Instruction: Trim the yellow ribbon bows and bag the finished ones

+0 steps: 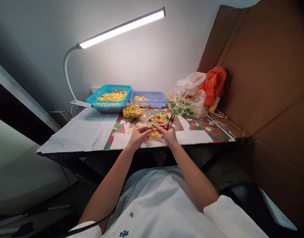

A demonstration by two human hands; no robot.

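Note:
My left hand (138, 136) is closed, its thumb and fingers pinching a yellow, petal-like decorative strand (155, 134) near the table's front edge. Facing it, my right hand (170, 136) is also closed. Dark-bladed thread snips (170, 121) stick up from its grip, tips pointing away from me. The right thumb and forefinger also meet at the yellow strand; the exact hold is hidden by the fingers. Just beyond my hands lie loose yellow pieces (162, 117). A bunch of yellow flowers (131, 110) with silvery bits sits behind my left hand.
A turquoise basket (91, 98) of yellow pieces is stacked at back left, beside a lilac basket (148, 103) holding fewer. A plastic bag (186, 97) and orange cloth (215, 82) stand at back right. Cardboard (266, 72) walls the right side; a lit lamp (122, 29) hangs above.

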